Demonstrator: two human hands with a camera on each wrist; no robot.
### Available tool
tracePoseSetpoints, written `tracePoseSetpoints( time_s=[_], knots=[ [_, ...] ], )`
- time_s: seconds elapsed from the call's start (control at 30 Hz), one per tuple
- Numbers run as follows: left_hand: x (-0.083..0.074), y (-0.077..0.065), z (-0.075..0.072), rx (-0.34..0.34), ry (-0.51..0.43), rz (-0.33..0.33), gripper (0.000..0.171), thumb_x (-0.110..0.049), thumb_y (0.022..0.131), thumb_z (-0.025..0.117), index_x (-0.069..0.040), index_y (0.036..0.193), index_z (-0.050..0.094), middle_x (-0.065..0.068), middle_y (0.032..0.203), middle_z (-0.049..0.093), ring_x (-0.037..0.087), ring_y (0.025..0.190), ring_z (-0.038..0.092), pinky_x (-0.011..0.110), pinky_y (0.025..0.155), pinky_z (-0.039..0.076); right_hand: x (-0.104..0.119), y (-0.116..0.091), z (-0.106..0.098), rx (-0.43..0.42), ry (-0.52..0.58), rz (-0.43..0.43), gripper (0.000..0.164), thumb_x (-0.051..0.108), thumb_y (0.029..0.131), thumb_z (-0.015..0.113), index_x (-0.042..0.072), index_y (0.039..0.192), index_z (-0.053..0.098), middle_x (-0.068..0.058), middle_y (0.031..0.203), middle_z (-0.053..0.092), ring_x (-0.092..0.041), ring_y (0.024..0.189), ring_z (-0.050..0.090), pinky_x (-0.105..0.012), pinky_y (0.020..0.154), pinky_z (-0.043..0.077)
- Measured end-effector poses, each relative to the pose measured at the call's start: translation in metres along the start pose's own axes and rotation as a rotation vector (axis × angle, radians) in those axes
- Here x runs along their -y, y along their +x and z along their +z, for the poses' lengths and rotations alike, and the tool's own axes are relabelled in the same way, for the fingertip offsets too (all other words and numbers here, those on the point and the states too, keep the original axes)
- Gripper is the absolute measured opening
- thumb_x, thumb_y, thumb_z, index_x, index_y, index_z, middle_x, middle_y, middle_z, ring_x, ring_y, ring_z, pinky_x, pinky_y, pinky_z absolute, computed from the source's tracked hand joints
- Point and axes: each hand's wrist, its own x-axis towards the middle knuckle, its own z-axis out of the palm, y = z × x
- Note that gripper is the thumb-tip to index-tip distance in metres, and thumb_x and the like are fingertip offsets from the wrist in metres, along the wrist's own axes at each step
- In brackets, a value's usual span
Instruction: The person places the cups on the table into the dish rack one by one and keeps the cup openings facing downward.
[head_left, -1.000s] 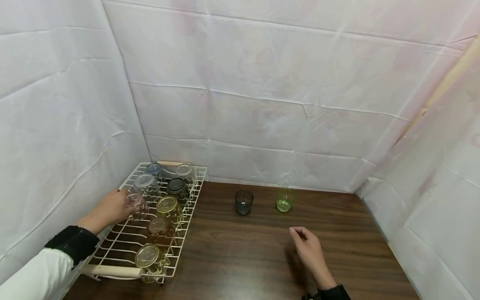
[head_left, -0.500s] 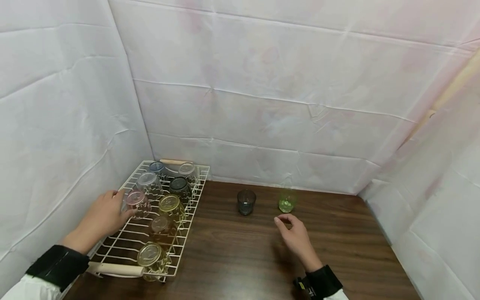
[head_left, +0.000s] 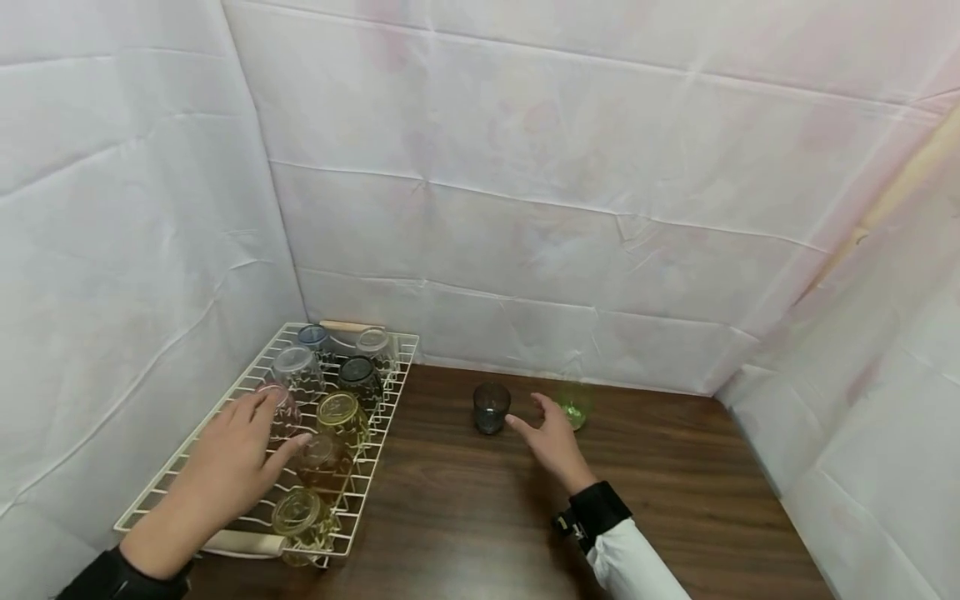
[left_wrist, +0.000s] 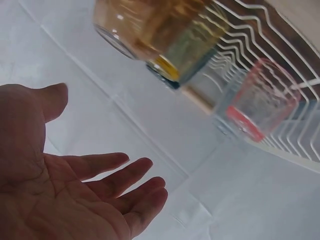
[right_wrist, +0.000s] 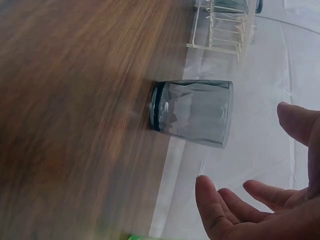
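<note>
My left hand [head_left: 225,467] hovers over the white wire rack [head_left: 352,533], fingers spread and holding nothing. Its fingertips overlap an upturned pink glass [head_left: 288,410] in the head view, and its thumb reaches beside an amber glass [head_left: 322,462]. In the left wrist view, a gap shows between that palm and the pink glass [left_wrist: 262,102]. On the table, a dark grey-blue glass [head_left: 491,408] stands upright. My right hand [head_left: 553,442] is just right of it, thumb and fingers parted and apart from the glass [right_wrist: 195,112]. Behind those fingers is a green glass [head_left: 576,412], partly hidden.
More upturned glasses share the rack: yellow ones [head_left: 341,414], a black one [head_left: 360,379], clear ones [head_left: 296,371] and a blue one [head_left: 312,336]. A wooden handle [head_left: 243,543] crosses the rack's near end. White sheeting [head_left: 510,233] hangs behind and at both sides of the brown table [head_left: 450,517].
My left hand has drawn back from the pink glass toward the near part of the rack. My right hand has moved left and forward to the dark glass, its thumb and fingers spreading.
</note>
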Motion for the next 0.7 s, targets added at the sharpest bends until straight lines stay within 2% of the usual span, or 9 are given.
tracePoseSetpoints(
  time_s=[0.2, 0.43, 0.57, 0.7],
  knots=[
    [-0.021, -0.009, 0.002, -0.002, -0.021, 0.005, 0.084, -0.045, 0.099, 0.074, 0.014, 0.152, 0.046, 0.04, 0.15, 0.052, 0.061, 0.138, 0.048, 0.075, 0.114, 0.039, 0.005, 0.018, 0.017, 0.031, -0.046, -0.005, 0.088, 0.048, 0.097, 0.077, 0.006, 0.164, 0.038, -0.025, 0.167, 0.042, -0.047, 0.151, 0.047, -0.063, 0.118, 0.046],
    [-0.041, -0.014, 0.007, 0.012, -0.069, 0.01, 0.081, -0.044, 0.1, 0.073, 0.012, 0.152, 0.047, 0.035, 0.147, 0.057, 0.057, 0.138, 0.052, 0.073, 0.114, 0.041, 0.011, 0.029, 0.034, 0.066, -0.1, -0.069, 0.094, 0.049, 0.096, 0.079, 0.008, 0.167, 0.033, -0.021, 0.173, 0.035, -0.047, 0.161, 0.032, -0.065, 0.126, 0.036],
    [-0.046, -0.017, 0.011, -0.004, -0.07, 0.028, 0.079, -0.043, 0.099, 0.074, 0.011, 0.151, 0.049, 0.032, 0.144, 0.059, 0.054, 0.137, 0.055, 0.071, 0.114, 0.043, 0.014, 0.033, 0.043, 0.077, -0.137, -0.082, 0.094, 0.048, 0.095, 0.079, 0.007, 0.167, 0.034, -0.02, 0.173, 0.036, -0.047, 0.16, 0.032, -0.064, 0.125, 0.037],
    [-0.049, -0.02, 0.013, -0.032, -0.065, 0.05, 0.077, -0.04, 0.097, 0.078, 0.01, 0.149, 0.052, 0.031, 0.142, 0.061, 0.052, 0.134, 0.058, 0.068, 0.113, 0.046, 0.014, 0.035, 0.046, 0.071, -0.12, -0.07, 0.088, 0.042, 0.097, 0.079, 0.008, 0.166, 0.036, -0.02, 0.171, 0.039, -0.048, 0.159, 0.035, -0.065, 0.124, 0.038]
  ],
)
